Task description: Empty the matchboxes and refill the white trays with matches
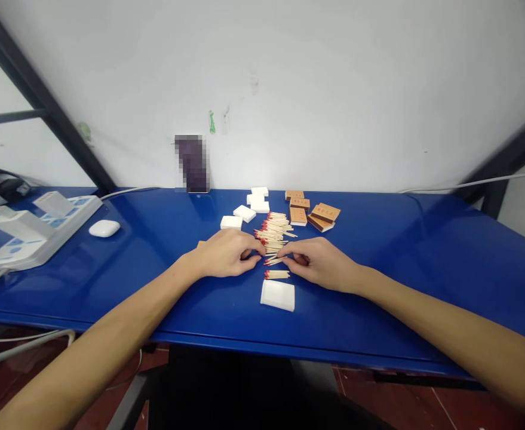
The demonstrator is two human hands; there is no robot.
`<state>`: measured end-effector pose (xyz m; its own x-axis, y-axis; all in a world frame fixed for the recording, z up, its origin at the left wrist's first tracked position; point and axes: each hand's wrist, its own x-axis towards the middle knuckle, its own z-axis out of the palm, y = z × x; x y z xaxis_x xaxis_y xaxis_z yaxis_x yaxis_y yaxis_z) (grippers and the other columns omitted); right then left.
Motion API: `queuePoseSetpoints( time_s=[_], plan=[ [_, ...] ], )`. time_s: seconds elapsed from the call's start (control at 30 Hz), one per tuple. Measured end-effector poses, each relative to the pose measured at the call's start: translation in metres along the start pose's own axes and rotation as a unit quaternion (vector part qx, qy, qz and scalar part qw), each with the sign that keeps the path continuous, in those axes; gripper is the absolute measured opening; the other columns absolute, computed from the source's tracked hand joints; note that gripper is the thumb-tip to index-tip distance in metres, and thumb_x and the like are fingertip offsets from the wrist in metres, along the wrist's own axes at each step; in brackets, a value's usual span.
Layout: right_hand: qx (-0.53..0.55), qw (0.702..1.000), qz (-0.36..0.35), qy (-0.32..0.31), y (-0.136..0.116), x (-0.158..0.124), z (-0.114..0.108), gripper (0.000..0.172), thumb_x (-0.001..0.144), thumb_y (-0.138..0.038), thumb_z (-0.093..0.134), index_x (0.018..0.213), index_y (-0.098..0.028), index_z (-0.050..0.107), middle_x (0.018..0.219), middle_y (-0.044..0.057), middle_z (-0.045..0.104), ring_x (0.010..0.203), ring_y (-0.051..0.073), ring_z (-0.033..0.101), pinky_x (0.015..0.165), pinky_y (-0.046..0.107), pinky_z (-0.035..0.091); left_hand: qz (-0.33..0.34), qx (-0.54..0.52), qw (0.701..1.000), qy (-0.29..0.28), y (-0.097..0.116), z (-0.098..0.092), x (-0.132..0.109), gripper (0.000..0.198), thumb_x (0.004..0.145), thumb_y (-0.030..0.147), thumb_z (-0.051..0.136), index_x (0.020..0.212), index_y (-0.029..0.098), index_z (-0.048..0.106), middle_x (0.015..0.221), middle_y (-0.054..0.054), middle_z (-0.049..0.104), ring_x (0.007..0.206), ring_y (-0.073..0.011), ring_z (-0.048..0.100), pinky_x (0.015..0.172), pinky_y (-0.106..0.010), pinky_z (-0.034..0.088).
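A pile of red-tipped matches [275,232] lies in the middle of the blue table [423,263]. My left hand [226,254] rests at the pile's near left edge, its fingers curled in a pinch on matches. From the right, my right hand [320,263] pinches a match or two [275,261] with its fingertips. A small bundle of matches [277,274] lies between the hands. In front of it sits an open white inner tray [278,295].
Several white trays [246,212] lie behind the pile on the left, brown matchbox sleeves [312,212] on the right. A white power strip [38,227] and earbud case [104,228] sit far left. A blurred dark object [192,162] leans on the wall.
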<state>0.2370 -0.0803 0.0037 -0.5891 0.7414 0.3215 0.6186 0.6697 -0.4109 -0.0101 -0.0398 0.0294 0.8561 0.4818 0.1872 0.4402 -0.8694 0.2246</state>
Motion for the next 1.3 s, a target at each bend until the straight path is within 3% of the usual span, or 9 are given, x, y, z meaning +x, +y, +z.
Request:
queuePoseSetpoints(
  time_s=[0.7, 1.2, 1.3],
  plan=[
    [0.011, 1.0, 0.016, -0.013, -0.0021, 0.0013, -0.0025, 0.026, 0.088, -0.019, 0.056, 0.107, -0.021, 0.074, 0.059, -0.004, 0.055, 0.051, 0.01, 0.045, 0.056, 0.022, 0.032, 0.023, -0.005, 1.0, 0.003, 0.0003, 0.0004, 0.0005, 0.024, 0.086, 0.015, 0.055, 0.101, 0.02, 0.074, 0.082, 0.0, 0.071, 0.067, -0.0116, 0.06, 0.066, -0.023, 0.042],
    [0.015, 1.0, -0.002, -0.019, -0.0017, 0.0004, -0.0029, 0.021, 0.092, -0.025, 0.054, 0.098, -0.017, 0.072, 0.058, -0.004, 0.053, 0.05, 0.01, 0.043, 0.054, 0.022, 0.033, 0.009, -0.021, 1.0, -0.007, 0.0035, -0.0024, -0.0013, 0.023, 0.085, 0.023, 0.057, 0.102, 0.021, 0.073, 0.067, 0.002, 0.061, 0.061, -0.0112, 0.055, 0.063, -0.023, 0.041],
    [0.024, 1.0, -0.005, -0.015, -0.0003, -0.0001, -0.0038, 0.021, 0.093, -0.024, 0.052, 0.1, -0.019, 0.071, 0.063, -0.002, 0.058, 0.053, 0.011, 0.047, 0.056, 0.022, 0.035, 0.003, -0.013, 1.0, -0.009, 0.0035, -0.0023, -0.001, 0.022, 0.087, 0.024, 0.057, 0.101, 0.021, 0.073, 0.065, 0.002, 0.059, 0.059, -0.0113, 0.054, 0.062, -0.023, 0.039]
  ],
)
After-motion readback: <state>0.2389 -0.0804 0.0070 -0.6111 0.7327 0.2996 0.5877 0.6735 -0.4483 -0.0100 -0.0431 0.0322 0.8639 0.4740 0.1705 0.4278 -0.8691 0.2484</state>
